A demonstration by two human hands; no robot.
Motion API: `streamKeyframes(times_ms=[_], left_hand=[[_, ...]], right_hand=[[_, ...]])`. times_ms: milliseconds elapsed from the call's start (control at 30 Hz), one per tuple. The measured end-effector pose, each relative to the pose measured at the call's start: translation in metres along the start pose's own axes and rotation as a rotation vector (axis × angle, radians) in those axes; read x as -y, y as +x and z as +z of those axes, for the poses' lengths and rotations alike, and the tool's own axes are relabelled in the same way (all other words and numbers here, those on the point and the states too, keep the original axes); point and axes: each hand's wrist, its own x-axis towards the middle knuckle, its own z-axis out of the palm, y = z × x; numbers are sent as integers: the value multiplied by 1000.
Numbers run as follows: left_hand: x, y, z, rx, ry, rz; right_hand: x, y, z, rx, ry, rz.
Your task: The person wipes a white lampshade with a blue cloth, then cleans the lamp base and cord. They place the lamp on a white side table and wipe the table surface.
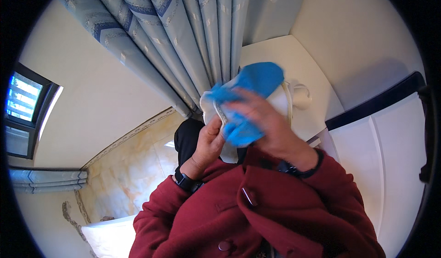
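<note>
My left hand [210, 137] grips the rim of a white object [207, 106] with a wavy edge and a beaded trim, held over the lap. What it is exactly I cannot tell, since a cloth and my right hand cover much of it. A bright blue cloth [263, 77] drapes across its top and hangs down in folds below. My right hand [265, 117], blurred by motion, has hold of the cloth and presses it against the white object.
Behind the hands is a white tabletop [262, 48] bearing a white rounded piece [302, 98]. Pale blue patterned curtains [179, 34] hang close in front. A white panelled piece of furniture with a dark edge [375, 101] stands to the right. Marble-look tiles [127, 168] cover the floor at left.
</note>
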Motion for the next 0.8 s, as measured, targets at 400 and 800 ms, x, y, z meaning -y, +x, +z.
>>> streamKeyframes(times_ms=[400, 800], left_hand=[[11, -9, -45, 174, 421, -28], [-5, -2, -54, 236, -529, -399]], right_hand=[[-49, -12, -16, -100, -426, 290], [-34, -41, 3, -103, -205, 333]])
